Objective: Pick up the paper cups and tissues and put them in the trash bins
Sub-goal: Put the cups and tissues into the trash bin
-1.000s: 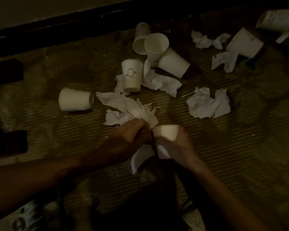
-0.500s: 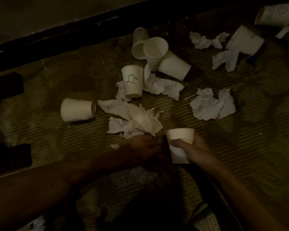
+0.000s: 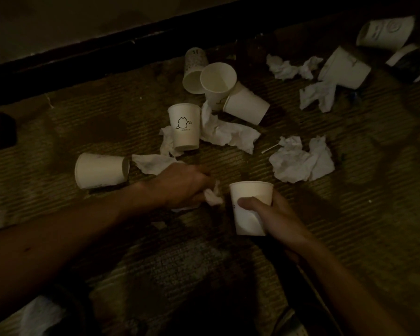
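Two grips, both full. My left grip [image 3: 182, 186] is curled round a crumpled tissue [image 3: 214, 199]. My right grip [image 3: 277, 218] is clamped on a paper cup [image 3: 250, 192], thumb across its front. I hold the cup upright just above the carpet [image 3: 349, 238], long axis vertical, mouth open toward me. The tissue sits just left of the cup's rim, near it but apart, so I judge a short move to the right and down would drop the wad inside.

More waits on the floor. A flat tissue [image 3: 155, 163] lies just beyond my left wrist. A tipped cup [image 3: 100, 169] lies on its side farther left, its axis running left to right and its mouth facing my left grip. Both fall to the left side. A large tissue heap [image 3: 301, 161] lies beyond the held cup, nearer the right grip. I see no trash bin, so I cannot tell which way the load must travel.
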